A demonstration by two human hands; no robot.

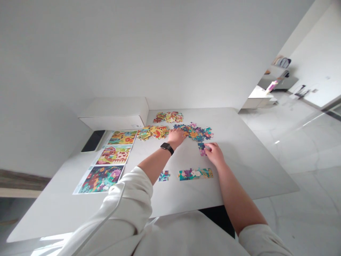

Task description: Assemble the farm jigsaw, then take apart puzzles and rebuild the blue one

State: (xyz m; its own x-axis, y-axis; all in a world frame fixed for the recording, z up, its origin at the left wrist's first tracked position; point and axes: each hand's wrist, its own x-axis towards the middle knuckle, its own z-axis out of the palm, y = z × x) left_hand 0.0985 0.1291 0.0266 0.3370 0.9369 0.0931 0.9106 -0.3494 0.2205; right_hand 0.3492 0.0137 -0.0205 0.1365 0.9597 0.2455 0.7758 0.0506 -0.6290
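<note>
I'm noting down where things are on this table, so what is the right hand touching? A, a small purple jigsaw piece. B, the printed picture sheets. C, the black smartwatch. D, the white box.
A. The right hand has its fingers on the small purple jigsaw piece, which lies above the joined strip of jigsaw pieces.

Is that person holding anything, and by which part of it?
The right hand has its fingertips on the right edge of a small purple jigsaw piece, seemingly gripping it; the left hand looks empty.
</note>
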